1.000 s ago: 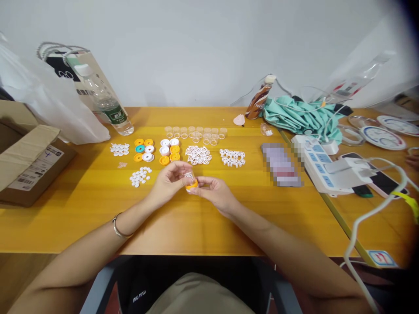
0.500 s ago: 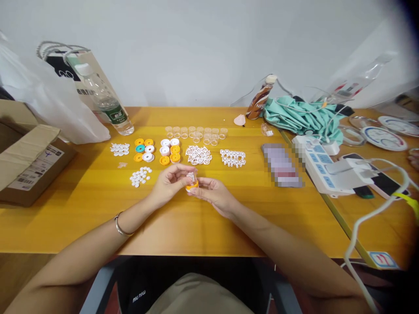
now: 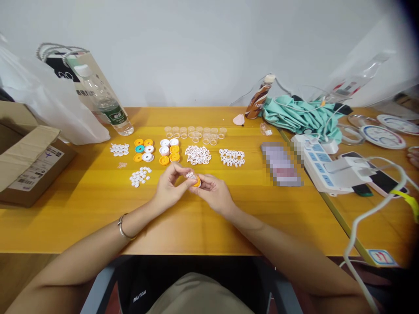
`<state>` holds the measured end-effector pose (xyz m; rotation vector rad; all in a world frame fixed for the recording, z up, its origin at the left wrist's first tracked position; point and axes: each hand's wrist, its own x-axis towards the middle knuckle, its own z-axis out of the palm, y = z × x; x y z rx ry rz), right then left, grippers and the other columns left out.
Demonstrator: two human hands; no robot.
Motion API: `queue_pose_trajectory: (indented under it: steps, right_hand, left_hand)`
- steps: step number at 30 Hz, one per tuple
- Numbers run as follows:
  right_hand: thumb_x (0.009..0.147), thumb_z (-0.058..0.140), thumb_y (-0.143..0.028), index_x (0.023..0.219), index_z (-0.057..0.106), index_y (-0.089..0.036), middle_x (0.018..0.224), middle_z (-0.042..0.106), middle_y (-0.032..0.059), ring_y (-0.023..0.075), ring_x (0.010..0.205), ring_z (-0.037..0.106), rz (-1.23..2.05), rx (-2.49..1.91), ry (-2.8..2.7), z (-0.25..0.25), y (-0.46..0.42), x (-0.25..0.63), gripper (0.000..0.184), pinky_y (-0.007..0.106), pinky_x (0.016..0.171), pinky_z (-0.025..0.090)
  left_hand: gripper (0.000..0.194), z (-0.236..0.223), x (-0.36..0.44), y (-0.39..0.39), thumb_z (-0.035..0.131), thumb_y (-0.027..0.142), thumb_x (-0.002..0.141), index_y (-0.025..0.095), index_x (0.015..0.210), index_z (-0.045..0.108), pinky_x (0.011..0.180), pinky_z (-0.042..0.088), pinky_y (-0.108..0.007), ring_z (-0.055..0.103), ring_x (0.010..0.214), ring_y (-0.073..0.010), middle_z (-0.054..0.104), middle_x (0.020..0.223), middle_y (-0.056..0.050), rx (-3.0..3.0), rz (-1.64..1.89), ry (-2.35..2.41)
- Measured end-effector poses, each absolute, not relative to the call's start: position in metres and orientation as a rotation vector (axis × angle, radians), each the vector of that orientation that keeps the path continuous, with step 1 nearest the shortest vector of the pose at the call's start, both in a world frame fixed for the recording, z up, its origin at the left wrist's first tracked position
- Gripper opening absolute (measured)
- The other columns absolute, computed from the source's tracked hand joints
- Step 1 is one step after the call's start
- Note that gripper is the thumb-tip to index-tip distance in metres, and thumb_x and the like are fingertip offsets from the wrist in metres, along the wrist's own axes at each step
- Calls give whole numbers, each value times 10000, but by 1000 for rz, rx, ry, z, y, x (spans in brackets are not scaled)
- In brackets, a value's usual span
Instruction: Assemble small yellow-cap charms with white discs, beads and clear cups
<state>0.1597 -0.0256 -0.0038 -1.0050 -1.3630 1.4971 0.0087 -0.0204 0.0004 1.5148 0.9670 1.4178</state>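
Between both hands, over the table's middle, is a small clear cup with white pieces inside [image 3: 190, 175] and an orange base [image 3: 197, 181]. My left hand [image 3: 172, 182] pinches the clear end with thumb and fingers. My right hand [image 3: 214, 192] grips the orange base from the other side. The cup lies tilted, and fingers cover part of it. Just beyond the hands are orange and white round caps [image 3: 169, 150], a heap of white openwork plastic parts [image 3: 198, 155] and several clear cups [image 3: 196, 133].
Left of the hands lie white discs [image 3: 140, 176], more caps [image 3: 144, 149] and small white pieces [image 3: 119, 149]. A cardboard box [image 3: 36, 161] and water bottle [image 3: 113, 111] stand at left. White gear strips [image 3: 231, 157], a phone [image 3: 280, 165] and a power strip [image 3: 322, 168] are at right.
The cup has tipped over, its orange base swinging up and to the right. My right hand has turned with it, and both hands still grip it.
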Motion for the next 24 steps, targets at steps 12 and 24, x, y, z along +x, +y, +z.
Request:
queue_pose_trajectory:
  steps: [12,24]
  right_hand:
    - [608,784,-284,787,707,-165,796,656,-3,79,732,599,2141,-880,-923,11,-22,170,228,268,853,467]
    - [583,793,-266,810,703,-170,770,642,-16,76,704,588,2083,-870,-925,15,-27,168,263,259,810,500]
  left_hand:
    - [266,20,-12,-13,539,312,870,204,1100,620,943,443,-338,579,1067,-193,635,1135,-85,1584,1094,822]
    - [129,14,3,-20,686,249,750,166,829,626,796,492,-272,604,838,-137,607,823,-38,1533,1359,874]
